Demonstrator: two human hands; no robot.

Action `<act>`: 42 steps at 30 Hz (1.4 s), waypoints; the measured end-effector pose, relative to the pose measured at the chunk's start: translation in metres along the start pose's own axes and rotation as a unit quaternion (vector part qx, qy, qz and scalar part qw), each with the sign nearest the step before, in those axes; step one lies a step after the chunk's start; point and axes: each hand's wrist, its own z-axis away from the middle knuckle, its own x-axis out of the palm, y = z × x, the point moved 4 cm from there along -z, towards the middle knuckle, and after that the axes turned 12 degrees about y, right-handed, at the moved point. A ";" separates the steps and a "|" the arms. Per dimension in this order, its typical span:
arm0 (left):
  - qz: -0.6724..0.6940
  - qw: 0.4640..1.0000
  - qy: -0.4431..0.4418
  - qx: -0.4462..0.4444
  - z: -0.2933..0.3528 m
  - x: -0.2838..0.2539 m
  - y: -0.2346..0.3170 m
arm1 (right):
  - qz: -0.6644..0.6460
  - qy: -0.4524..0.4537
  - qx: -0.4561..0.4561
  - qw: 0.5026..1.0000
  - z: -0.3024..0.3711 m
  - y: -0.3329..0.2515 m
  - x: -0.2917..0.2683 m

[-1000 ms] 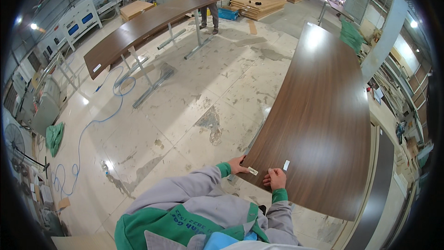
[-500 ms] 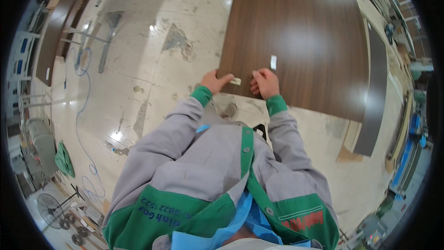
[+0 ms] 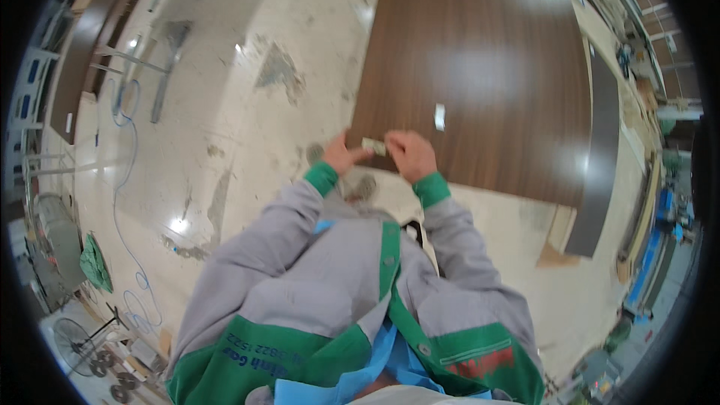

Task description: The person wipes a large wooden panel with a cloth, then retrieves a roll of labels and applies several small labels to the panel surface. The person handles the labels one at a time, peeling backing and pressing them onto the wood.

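A brown wood-grain panel lies in front of me, its near left corner between my hands. On that corner is a small pale label-like piece. My left hand is at the panel's left edge, thumb and forefinger spread apart, with the thumb pointing along the pale piece. Curled and closed, my right hand has its fingertips at the right end of that piece. The fingertips are slightly blurred. Farther right on the panel sits a white sticker, apart from both hands.
Along the panel's right side runs a dark narrow board. A blue hose winds over the worn floor at left. At lower left stand a fan and a green cloth. More brown boards lean at far left.
My right hand has moved left to the pale piece, and the gap between my hands is smaller. The view has shifted slightly, so the panel appears a little lower.
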 end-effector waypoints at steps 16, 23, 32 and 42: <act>-0.034 0.999 0.014 0.013 0.001 -0.005 -0.006 | 0.095 -0.068 -0.134 0.984 -0.010 -0.039 0.021; -0.031 0.999 0.008 0.033 -0.010 -0.004 -0.016 | 0.096 -0.079 -0.125 0.984 -0.011 -0.033 0.019; -0.115 0.993 0.022 0.016 0.008 -0.004 0.017 | 0.114 -0.104 -0.104 0.983 -0.015 -0.034 0.022; -0.059 0.998 0.025 0.021 0.001 -0.004 -0.001 | 0.064 -0.065 -0.085 0.992 -0.009 -0.021 0.029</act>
